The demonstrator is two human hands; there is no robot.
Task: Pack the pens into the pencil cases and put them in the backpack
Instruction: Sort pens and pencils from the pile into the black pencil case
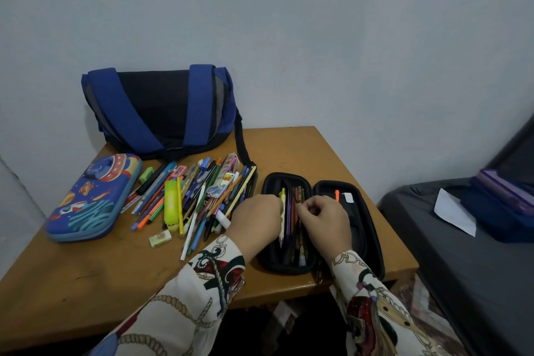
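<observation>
A brown wooden surface (289,147) sits in a room corner. At far left lies a closed blue space-themed pencil case (92,196), its near end close to the left edge. Behind it, against the wall, rests a blue backpack (161,110). Right of the blue case sprawls a loose pile of pens (196,196), with a small eraser (160,238) nearby. Next comes the left hand (254,220), its grip curled on a pale yellow pen (281,211) at the open black pencil case (320,222). The right hand (323,217) pinches a patterned pen lying inside. This case sits at the near right corner, slightly overhanging; a push could likely tip it off. Stray pens may roll. Open room lies far right, beside a grey bed (462,254).
</observation>
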